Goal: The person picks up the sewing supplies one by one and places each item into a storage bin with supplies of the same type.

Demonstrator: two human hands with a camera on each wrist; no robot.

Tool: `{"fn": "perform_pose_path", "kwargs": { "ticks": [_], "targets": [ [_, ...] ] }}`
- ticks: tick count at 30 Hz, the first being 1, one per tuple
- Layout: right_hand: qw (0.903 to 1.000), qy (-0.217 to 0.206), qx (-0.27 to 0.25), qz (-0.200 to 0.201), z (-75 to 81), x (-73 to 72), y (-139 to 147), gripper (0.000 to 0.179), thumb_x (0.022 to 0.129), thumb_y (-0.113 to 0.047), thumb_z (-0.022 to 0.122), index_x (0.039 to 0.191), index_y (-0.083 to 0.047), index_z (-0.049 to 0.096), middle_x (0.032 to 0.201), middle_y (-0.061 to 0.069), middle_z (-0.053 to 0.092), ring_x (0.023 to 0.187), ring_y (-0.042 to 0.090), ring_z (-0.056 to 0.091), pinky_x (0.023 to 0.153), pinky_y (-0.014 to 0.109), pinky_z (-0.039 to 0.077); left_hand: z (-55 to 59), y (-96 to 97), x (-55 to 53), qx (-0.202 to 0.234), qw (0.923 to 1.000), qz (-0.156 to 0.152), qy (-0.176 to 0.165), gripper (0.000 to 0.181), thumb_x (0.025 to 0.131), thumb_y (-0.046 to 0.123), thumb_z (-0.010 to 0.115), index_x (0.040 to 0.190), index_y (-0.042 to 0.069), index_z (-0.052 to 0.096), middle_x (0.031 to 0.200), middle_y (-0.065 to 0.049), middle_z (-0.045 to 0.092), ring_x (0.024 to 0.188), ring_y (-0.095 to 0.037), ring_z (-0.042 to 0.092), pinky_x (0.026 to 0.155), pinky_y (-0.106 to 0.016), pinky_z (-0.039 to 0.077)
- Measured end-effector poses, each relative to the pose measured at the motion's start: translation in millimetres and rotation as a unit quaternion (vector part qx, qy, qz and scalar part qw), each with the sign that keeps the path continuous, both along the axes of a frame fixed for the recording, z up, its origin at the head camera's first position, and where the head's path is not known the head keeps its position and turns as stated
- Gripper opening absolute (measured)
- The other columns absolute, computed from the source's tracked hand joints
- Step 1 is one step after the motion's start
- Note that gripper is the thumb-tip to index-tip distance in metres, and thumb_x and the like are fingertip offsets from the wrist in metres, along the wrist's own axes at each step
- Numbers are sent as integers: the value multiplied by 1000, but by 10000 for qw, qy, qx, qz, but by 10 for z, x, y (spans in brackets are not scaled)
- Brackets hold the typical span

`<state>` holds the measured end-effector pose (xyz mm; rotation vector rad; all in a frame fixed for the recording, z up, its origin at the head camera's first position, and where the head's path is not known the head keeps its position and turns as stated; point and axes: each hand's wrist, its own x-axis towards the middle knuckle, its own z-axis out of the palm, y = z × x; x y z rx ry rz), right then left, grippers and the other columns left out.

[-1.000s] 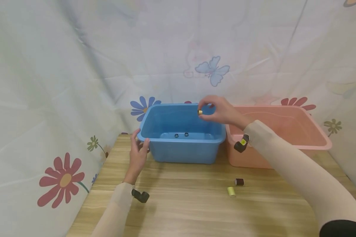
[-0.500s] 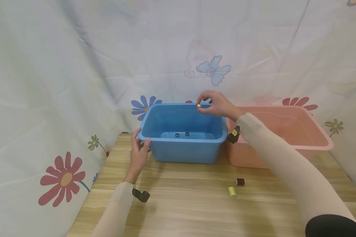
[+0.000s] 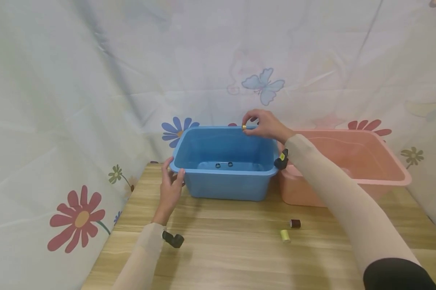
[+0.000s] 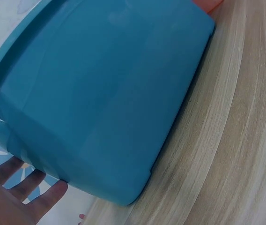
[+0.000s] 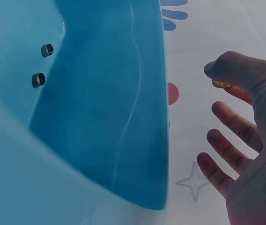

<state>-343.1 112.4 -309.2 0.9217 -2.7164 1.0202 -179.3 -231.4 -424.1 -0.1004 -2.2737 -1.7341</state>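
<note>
Gold ring (image 3: pixel 244 127), small, shiny, partly covered, pinched by right hand (image 3: pixel 267 124).

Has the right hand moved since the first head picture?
Yes: in the head view, the right hand is higher, closer to the printed blue butterfly.

Wooden table (image 3: pixel 218 249): blue tub (image 3: pixel 227 185); pink tub (image 3: pixel 352 155), set at its three o'clock; yellow spool (image 3: pixel 285 236); dark spool (image 3: pixel 295 223), at its one.
</note>
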Motion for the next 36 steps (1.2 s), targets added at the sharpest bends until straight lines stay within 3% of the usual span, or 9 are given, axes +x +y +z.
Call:
{"fn": "perform_pose_path", "kwargs": {
  "ticks": [2, 5, 9, 12, 24, 32, 36],
  "targets": [
    [10000, -16, 22, -13, -8, -13, -4, 22, 90, -24, 79, 108, -15, 70, 124, 4, 66, 124, 31, 56, 101, 50, 51, -3, 3, -2, -39, 10000, 13, 3, 65, 107, 34, 55, 160, 18, 22, 158, -25, 39, 133, -44, 53, 98, -65, 49],
    [10000, -31, 52, -34, -19, -37, -14, 21, 90, -22, 79, 108, -15, 70, 125, 5, 66, 123, 31, 56, 101, 50, 51, -102, -31, -79, -24, 10000, 31, 13, 64, 107, 35, 55, 160, 21, 22, 159, -25, 38, 133, -44, 53, 98, -66, 49],
    [9999, -34, 116, -101, -13, -61, -37, 20, 90, -22, 79, 107, -15, 70, 124, 5, 66, 123, 30, 55, 101, 50, 50, -263, -82, -190, 46, 9999, 74, 74, 63, 106, 39, 55, 160, 31, 23, 160, -21, 38, 134, -43, 53, 98, -67, 48],
    [9998, 0, 122, -148, 5, -79, -67, 19, 90, -21, 78, 105, -14, 70, 123, 5, 67, 122, 30, 56, 102, 49, 49, -305, -89, -206, 30, 9998, 122, 151, 61, 106, 42, 56, 158, 37, 25, 159, -18, 41, 132, -41, 54, 97, -66, 50],
    [9997, -58, 93, -197, -21, -146, -124, 21, 89, -18, 80, 106, -11, 70, 120, 8, 67, 120, 31, 56, 103, 49, 48, -346, -81, -225, -51, 9993, 181, 324, 59, 104, 49, 57, 155, 42, 27, 158, -15, 43, 129, -38, 57, 93, -62, 53],
    [9998, -119, 101, -96, -67, -142, -125, 44, 90, -20, 78, 130, -9, 63, 132, 12, 63, 122, 33, 57, 103, 49, 51, -356, -97, -218, -66, 9994, 210, 271, 59, 105, 47, 56, 156, 41, 26, 158, -16, 42, 130, -39, 56, 94, -63, 52],
    [9999, -131, 87, -57, -94, -152, -122, 49, 91, -22, 78, 135, -10, 60, 135, 13, 62, 124, 34, 56, 102, 49, 51, -360, -107, -217, -86, 9994, 247, 231, 59, 105, 48, 55, 155, 41, 26, 159, -16, 42, 131, -39, 55, 94, -63, 52]
  ]
}}
